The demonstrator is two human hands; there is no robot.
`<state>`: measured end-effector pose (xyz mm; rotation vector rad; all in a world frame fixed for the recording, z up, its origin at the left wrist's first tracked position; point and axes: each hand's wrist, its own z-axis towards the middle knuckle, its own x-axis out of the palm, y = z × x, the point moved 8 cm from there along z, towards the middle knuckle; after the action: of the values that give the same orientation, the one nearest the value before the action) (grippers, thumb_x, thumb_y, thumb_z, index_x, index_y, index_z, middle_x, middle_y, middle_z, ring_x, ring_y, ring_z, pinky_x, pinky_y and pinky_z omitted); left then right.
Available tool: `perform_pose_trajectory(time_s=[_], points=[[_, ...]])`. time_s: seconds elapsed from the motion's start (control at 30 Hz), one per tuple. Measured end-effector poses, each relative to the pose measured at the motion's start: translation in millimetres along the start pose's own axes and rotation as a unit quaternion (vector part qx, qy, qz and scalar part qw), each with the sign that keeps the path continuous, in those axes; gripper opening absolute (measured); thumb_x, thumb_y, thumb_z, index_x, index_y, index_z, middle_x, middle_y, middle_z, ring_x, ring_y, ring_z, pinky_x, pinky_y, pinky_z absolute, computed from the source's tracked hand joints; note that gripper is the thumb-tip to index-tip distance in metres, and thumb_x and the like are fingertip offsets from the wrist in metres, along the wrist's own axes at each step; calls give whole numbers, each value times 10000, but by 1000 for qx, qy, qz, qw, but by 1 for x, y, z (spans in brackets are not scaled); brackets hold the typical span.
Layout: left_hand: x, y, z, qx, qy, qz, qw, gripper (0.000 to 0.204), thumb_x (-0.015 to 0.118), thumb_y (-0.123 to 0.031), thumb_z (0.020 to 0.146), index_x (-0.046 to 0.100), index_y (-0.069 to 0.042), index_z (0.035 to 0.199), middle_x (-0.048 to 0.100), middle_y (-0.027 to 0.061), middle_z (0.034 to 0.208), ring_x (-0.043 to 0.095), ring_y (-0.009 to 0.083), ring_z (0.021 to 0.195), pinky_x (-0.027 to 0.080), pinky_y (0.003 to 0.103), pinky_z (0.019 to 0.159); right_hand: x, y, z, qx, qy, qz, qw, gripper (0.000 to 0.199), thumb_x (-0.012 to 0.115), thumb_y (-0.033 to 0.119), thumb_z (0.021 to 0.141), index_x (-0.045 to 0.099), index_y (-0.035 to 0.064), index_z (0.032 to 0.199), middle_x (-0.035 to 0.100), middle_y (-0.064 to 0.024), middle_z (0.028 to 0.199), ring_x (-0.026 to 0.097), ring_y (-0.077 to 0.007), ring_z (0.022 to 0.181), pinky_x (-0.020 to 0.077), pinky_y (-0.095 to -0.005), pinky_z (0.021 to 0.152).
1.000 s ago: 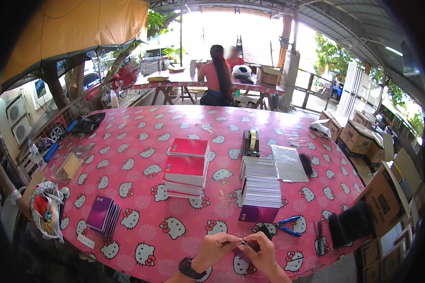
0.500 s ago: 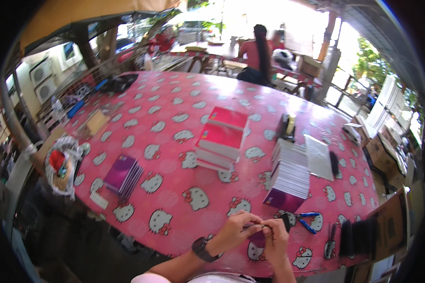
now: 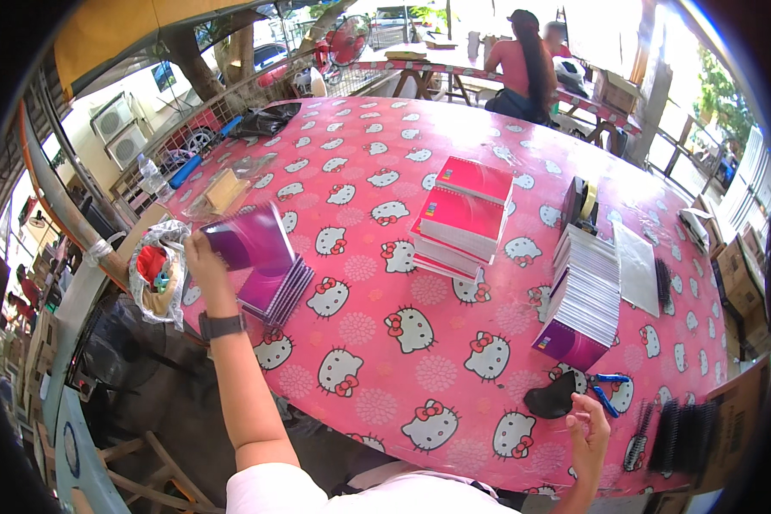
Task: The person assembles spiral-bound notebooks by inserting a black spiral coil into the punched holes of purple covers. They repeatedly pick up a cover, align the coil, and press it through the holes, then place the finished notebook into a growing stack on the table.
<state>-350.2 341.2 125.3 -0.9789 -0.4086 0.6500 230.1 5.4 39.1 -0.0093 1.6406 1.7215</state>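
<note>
My left hand [image 3: 204, 264] is closed on the edge of a purple notebook [image 3: 247, 237], tilted up over a small stack of purple notebooks [image 3: 276, 291] on the left of the table. A dark watch band circles that wrist. Near the front right, my right hand [image 3: 588, 431] has its fingers apart with nothing visible in them. Just beyond it lie a black, soft-looking piece [image 3: 552, 397] and blue-handled pliers [image 3: 606, 394]. Behind these stands a long row of purple-covered notebooks [image 3: 581, 295], page edges up. Red spiral notebooks [image 3: 464, 221] are stacked at the middle.
A pink patterned cloth [image 3: 377, 403] covers the table. Black binding coils [image 3: 681, 435] lie by a cardboard box [image 3: 741, 420] at the right. A plastic-lined basket [image 3: 158, 272] stands at the left edge. A tape dispenser [image 3: 581, 204] is behind the notebook row. Another person [image 3: 524, 68] sits at the back.
My hands have parted from together at the front. The left moved far left with a purple notebook to the small stack; the right moved right, beside the pliers. The view has shifted too.
</note>
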Motion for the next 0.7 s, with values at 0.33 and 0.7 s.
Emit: perform_pose_trajectory(time_s=[0.33,0.7], points=[[-33,52,-78,97,-16,342,934,387,640,-214,858,525,26,1138,529,197,1225,497,339,1150,397,460,957,5,18,5,-44,16,-49,998,324,678,242,837,638,-1,1048,637,-136,1094,583,-247,1011,462,-352,830],[37,37,-88,138,268,345,889,272,761,-118,713,667,-41,956,663,99,1059,591,272,1041,457,391,905,10,-4,96,-198,-136,-319,917,362,698,65,747,625,63,1102,584,-80,1140,499,-281,1074,382,-418,928]])
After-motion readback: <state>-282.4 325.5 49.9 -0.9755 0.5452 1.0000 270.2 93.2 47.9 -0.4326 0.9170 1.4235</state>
